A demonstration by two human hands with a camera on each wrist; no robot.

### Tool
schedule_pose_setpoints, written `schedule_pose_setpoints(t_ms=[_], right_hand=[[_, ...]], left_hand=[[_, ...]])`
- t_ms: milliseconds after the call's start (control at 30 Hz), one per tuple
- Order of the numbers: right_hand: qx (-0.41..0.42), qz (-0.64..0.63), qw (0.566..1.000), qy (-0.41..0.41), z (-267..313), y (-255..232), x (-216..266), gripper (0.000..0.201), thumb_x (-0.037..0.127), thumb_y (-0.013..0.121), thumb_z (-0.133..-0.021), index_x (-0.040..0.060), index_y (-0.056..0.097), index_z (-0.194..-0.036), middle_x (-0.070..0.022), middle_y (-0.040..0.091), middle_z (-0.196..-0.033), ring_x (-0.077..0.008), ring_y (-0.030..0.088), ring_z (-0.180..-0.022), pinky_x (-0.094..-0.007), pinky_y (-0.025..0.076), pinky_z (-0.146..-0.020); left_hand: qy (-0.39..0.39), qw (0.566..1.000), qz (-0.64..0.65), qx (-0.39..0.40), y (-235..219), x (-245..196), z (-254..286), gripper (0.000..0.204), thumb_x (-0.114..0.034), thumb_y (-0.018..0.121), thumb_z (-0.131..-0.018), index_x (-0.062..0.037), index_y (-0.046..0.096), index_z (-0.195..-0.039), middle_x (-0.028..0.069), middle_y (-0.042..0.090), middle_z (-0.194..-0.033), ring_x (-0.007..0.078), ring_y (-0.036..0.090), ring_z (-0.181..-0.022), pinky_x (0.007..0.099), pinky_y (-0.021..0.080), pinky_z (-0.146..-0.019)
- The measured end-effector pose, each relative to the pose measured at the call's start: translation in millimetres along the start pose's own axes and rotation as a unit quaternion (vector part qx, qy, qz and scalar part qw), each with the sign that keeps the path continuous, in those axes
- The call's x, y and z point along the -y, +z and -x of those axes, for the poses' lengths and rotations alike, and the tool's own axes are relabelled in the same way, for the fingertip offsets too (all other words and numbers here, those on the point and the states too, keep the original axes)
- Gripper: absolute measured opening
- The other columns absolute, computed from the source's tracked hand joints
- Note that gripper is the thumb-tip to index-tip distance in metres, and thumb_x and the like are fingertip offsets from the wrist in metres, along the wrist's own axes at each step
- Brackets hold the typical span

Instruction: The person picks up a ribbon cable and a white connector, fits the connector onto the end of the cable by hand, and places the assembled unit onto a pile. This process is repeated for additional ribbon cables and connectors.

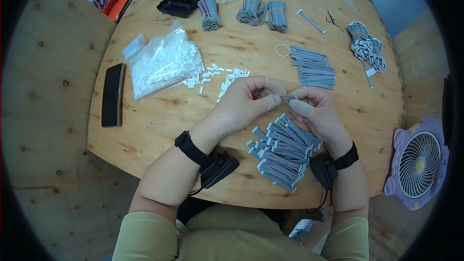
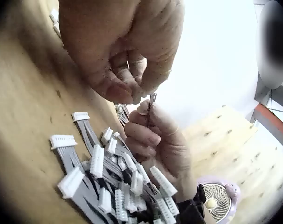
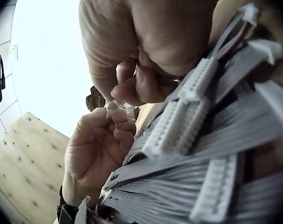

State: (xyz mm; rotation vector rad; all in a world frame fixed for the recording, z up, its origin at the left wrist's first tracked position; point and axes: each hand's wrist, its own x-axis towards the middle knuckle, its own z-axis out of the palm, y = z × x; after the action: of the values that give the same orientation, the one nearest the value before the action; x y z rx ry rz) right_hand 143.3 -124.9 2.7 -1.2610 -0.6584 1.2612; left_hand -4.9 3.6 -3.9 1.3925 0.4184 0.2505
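Note:
My right hand (image 1: 323, 111), in pale finger cots, pinches a grey ribbon cable (image 2: 152, 99) whose wire ends poke up past thumb and finger. Facing it, my left hand (image 1: 249, 101) has its cot-covered thumb and forefinger close by those wire ends; I cannot tell whether anything is between them. Under both hands spreads a pile of grey ribbon cables (image 1: 285, 152) with white connectors on their ends. In the right wrist view, the white connectors (image 3: 200, 81) fill the foreground. Loose white connector housings (image 1: 227, 84) lie beyond my left wrist.
A clear bag of white housings (image 1: 166, 63) lies at the left, beside a phone (image 1: 112, 95). Stacked grey cables (image 1: 314, 70) lie beyond my right hand. Tied cable bundles (image 1: 249, 9) and a black holder (image 1: 179, 6) stand farther back. A purple fan (image 1: 418, 164) is at the right.

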Motion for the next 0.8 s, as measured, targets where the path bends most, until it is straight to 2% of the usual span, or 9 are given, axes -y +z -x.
schedule_pose_setpoints(t_ms=[100,367,567,800], right_hand=[[-0.004,-0.003,1.000,-0.007,-0.3,1.3,-0.9,0.009,0.003,0.059,-0.079,-0.0021,0.057,-0.086,-0.0009,0.052,-0.061,-0.0034,0.045,-0.051,-0.0143,0.031,-0.040],[0.003,0.022,1.000,0.002,0.5,0.5,0.1,0.010,0.006,0.059,-0.079,-0.0018,0.057,-0.085,-0.0003,0.052,-0.062,-0.0030,0.045,-0.051,-0.0140,0.031,-0.041],[0.012,0.038,0.999,0.004,0.9,0.7,1.3,0.011,0.007,0.060,-0.078,-0.0009,0.057,-0.087,0.0002,0.054,-0.065,-0.0025,0.046,-0.053,-0.0142,0.034,-0.045],[-0.015,0.017,1.000,-0.020,-1.0,1.6,-1.7,0.012,0.004,0.062,-0.077,0.0002,0.057,-0.087,0.0001,0.055,-0.067,-0.0036,0.048,-0.055,-0.0160,0.038,-0.049]], left_hand=[[-0.014,1.000,-0.002,0.007,2.0,-5.0,0.8,0.020,-0.012,0.061,-0.080,-0.0001,0.058,-0.096,0.0021,0.060,-0.084,0.0063,0.054,-0.073,0.0201,0.045,-0.065],[0.017,1.000,0.003,-0.006,5.7,-0.5,-1.5,0.020,-0.016,0.062,-0.080,0.0004,0.060,-0.092,0.0021,0.060,-0.080,0.0061,0.053,-0.069,0.0200,0.045,-0.062],[0.013,1.000,0.009,-0.011,6.7,-1.3,-0.6,0.020,-0.017,0.061,-0.081,0.0004,0.060,-0.091,0.0023,0.060,-0.080,0.0065,0.053,-0.068,0.0205,0.045,-0.061],[0.005,0.999,0.046,-0.021,6.8,1.3,-1.8,0.019,-0.016,0.060,-0.081,0.0003,0.060,-0.091,0.0022,0.060,-0.080,0.0065,0.053,-0.069,0.0209,0.045,-0.062]])
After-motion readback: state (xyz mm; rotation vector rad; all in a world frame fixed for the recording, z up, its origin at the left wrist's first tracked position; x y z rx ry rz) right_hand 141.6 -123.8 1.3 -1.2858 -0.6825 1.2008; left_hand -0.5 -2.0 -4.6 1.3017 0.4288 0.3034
